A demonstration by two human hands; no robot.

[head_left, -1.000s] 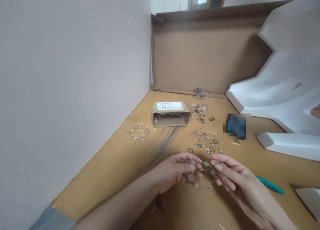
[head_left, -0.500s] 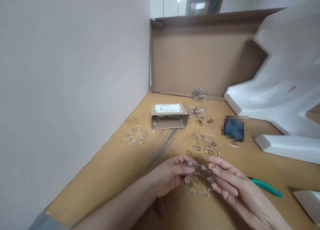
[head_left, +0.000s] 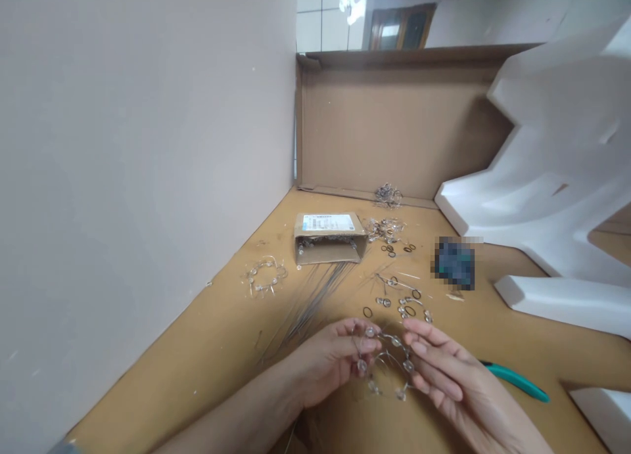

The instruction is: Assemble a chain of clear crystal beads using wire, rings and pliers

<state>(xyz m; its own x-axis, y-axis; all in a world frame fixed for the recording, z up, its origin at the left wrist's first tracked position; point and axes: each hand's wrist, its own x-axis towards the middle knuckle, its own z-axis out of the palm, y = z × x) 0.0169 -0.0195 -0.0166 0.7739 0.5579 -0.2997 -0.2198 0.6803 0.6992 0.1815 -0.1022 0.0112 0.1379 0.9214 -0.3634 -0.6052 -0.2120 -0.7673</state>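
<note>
A wire ring strung with several clear beads [head_left: 396, 341] is held up between both hands, thin wire ends curling through its middle. My left hand [head_left: 338, 352] pinches its left side with thumb and fingertips near a bead. At the ring's right side, my right hand [head_left: 446, 368] has its fingers closed around the wire beside a bead; their exact contact is partly hidden. Just beyond the hands lie dark small rings [head_left: 367, 313], loose beads [head_left: 383, 302] and a curved beaded piece [head_left: 428, 317]. Green-handled pliers [head_left: 517, 380] lie beside my right hand, their head hidden.
An open small cardboard box [head_left: 329, 240] with a label stands ahead, straight wires [head_left: 315, 303] fanned before it. Another beaded ring [head_left: 266, 276] lies left. Beaded heaps [head_left: 387, 229], a blurred dark item [head_left: 453, 263] and white foam [head_left: 557, 303] are further off. A pale wall [head_left: 148, 145] bounds the left.
The view has tilted up slightly, so things sit a little lower and further left. Both hands keep their hold on the beaded ring with barely any shift.
</note>
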